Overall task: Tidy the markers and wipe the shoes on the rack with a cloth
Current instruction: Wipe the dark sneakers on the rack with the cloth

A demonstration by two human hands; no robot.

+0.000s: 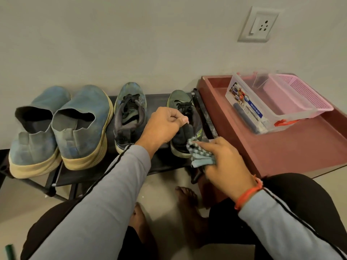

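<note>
On the black shoe rack (161, 164) stand a pair of blue slip-on shoes (62, 126) at the left and two dark laced sneakers. My left hand (163, 124) grips the heel collar of the right sneaker (183, 117). My right hand (223, 162) holds a folded blue checked cloth (199, 154) against that sneaker's heel and side. The other sneaker (129, 113) stands just left of it. Dark markers (246, 119) lie inside a clear plastic box (244, 104) on the red table.
A low red table (281, 147) with a raised rim stands right of the rack, carrying the clear box and a pink mesh basket (300, 96). A wall socket (258, 25) is on the wall above. My bare feet (187, 203) rest on the floor below the rack.
</note>
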